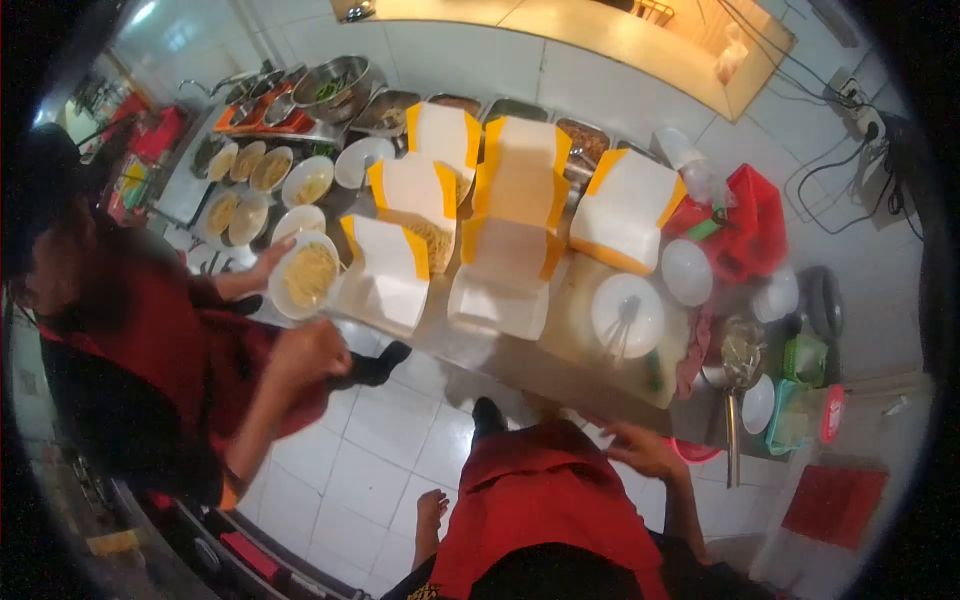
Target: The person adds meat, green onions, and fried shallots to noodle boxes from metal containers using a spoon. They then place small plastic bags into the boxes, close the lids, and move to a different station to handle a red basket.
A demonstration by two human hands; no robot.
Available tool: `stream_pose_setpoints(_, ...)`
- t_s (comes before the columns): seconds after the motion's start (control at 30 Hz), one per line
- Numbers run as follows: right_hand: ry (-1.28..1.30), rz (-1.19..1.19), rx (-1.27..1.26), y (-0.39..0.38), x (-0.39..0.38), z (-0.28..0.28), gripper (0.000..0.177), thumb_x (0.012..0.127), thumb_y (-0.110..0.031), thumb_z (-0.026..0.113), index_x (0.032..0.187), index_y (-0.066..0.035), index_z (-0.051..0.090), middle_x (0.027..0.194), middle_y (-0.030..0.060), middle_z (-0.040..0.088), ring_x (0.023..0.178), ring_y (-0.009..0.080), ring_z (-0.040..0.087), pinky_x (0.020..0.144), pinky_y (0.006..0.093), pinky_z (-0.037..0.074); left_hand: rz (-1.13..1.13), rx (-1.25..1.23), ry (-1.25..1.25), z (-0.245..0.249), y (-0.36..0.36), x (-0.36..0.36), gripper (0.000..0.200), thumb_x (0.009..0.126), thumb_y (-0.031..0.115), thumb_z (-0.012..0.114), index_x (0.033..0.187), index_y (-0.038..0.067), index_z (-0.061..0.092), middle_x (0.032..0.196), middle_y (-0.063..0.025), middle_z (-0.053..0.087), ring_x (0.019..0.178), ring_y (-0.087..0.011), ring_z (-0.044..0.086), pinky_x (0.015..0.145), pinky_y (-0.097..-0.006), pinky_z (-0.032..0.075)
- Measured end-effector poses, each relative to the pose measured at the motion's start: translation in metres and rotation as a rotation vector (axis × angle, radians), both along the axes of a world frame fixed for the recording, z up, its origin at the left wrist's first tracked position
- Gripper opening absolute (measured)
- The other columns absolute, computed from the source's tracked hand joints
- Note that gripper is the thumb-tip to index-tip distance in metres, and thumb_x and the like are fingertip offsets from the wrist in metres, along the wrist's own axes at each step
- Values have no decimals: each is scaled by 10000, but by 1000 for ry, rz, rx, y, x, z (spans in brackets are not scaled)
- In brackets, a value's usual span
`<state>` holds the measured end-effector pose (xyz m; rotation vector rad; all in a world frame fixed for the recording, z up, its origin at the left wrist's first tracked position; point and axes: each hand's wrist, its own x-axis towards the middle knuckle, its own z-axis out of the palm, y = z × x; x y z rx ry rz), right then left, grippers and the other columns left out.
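Observation:
My left hand hangs beside my red apron, fingers loosely bent and nothing in it. My right hand is held near the counter's front edge, empty, its fingers apart. Closest in front of me on the steel counter are open takeaway boxes, white inside with yellow edges: an empty one in the middle and another empty one to its left. Noodles show in a box behind. A white bowl with a whisk-like utensil lies nearer my right hand.
At the left a co-worker holds a white bowl of noodles over the counter edge. Several noodle bowls stand behind it. Metal trays line the wall. A pan handle juts over the right edge, near a red plastic bag.

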<state>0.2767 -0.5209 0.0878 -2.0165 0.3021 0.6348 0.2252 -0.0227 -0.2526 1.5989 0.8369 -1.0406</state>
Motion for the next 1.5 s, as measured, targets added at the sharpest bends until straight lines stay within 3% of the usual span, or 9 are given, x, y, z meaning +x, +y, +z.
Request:
stream_pose_setpoints(0.07,179,111,-38,4,10,26,380,930,-268,630,1224,-36,562,1044,135,687,939,226,669,829,352,510,-453,23,-541,-22,-13,38,429,912,270,602,1259,34,514,1080,-115,651,958,-219,657,695,-264,506)
stream_pose_setpoints(0.1,169,105,-44,-1,12,28,380,930,-268,630,1224,-36,562,1044,135,687,939,226,669,829,352,510,323,-153,-176,29,-64,82,432,917,268,606,1262,34,491,1117,-127,634,988,-214,649,718,-268,520)
stream_pose_setpoints(0.27,-135,75,-131,-53,9,-6,391,926,-309,641,1210,-44,592,1041,145,664,923,234,644,822,365,511,518,-799,-261,4,-197,207,345,980,353,491,1210,99,530,1132,-99,581,947,-262,605,786,-416,522)
stream_pose_setpoints(0.3,91,-132,33,-57,18,11,391,936,-319,634,1211,-43,594,1089,138,658,919,190,647,827,348,511,467,-538,-366,100,-230,224,567,948,450,537,1387,113,416,1311,-124,513,1028,-294,581,872,-432,509)
stream_pose_setpoints(0.5,31,-6,82,-124,34,25,397,941,-316,620,1238,-54,582,1081,75,667,952,140,639,833,303,515,369,-226,-399,83,-288,221,635,947,473,543,1387,121,251,1231,-120,518,1030,-245,570,794,-415,522)
stream_pose_setpoints(0.73,-52,107,33,-123,59,55,467,937,-394,589,1229,-30,573,1025,102,694,880,192,688,579,286,523,297,-78,-507,12,-287,217,628,953,466,541,1382,104,259,1224,-117,531,1043,-233,573,806,-414,513)
stream_pose_setpoints(1.03,70,28,175,-104,58,67,472,903,-363,662,1244,-48,577,1065,68,649,1008,161,601,875,293,474,90,-497,-285,35,-256,157,572,974,433,506,1347,19,380,1202,-141,568,1049,-233,597,848,-418,499)
stream_pose_setpoints(1.1,103,35,177,-96,54,49,476,908,-367,658,1247,-44,575,1081,70,645,1008,164,602,878,302,476,-64,-497,-308,21,-219,129,435,895,419,634,969,2,534,1000,-51,623,832,-171,628,686,-306,509)
stream_pose_setpoints(1.5,95,112,217,71,40,85,352,951,-291,598,1181,-25,602,898,62,644,759,112,579,685,263,478,169,-339,-151,7,-74,48,415,910,384,606,1047,0,528,1038,-51,619,884,-178,620,712,-316,506)
